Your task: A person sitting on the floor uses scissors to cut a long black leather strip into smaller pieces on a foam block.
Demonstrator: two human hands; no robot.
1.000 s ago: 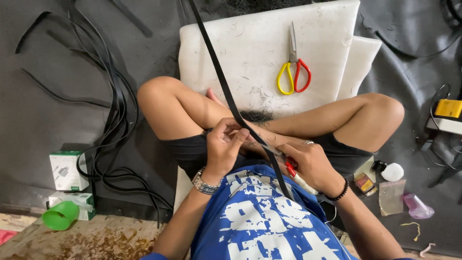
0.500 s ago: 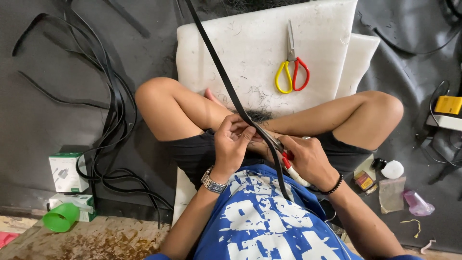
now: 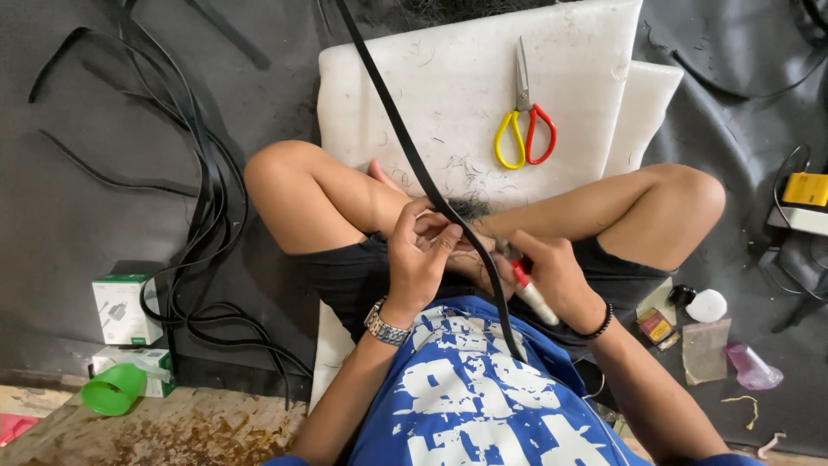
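I sit cross-legged on a white foam pad (image 3: 448, 86). A long black strap (image 3: 392, 121) runs from the top of the view down across my lap to my blue shirt. My left hand (image 3: 421, 250), with a wristwatch, pinches the strap just above my crossed legs. My right hand (image 3: 548, 272) is beside it and holds a small tool with a red and white handle (image 3: 528, 289), its tip against the strap near a tuft of dark fibres.
Scissors with one yellow and one red handle (image 3: 523, 121) lie on the pad. Loose black straps (image 3: 198, 216) coil at left. Small boxes (image 3: 121, 306) and a green cup (image 3: 112, 388) sit lower left. A yellow device (image 3: 806, 190), small bottles and bags lie at right.
Both hands have stayed on the strap with only small finger shifts. My head has moved slightly, so the view slid a little.
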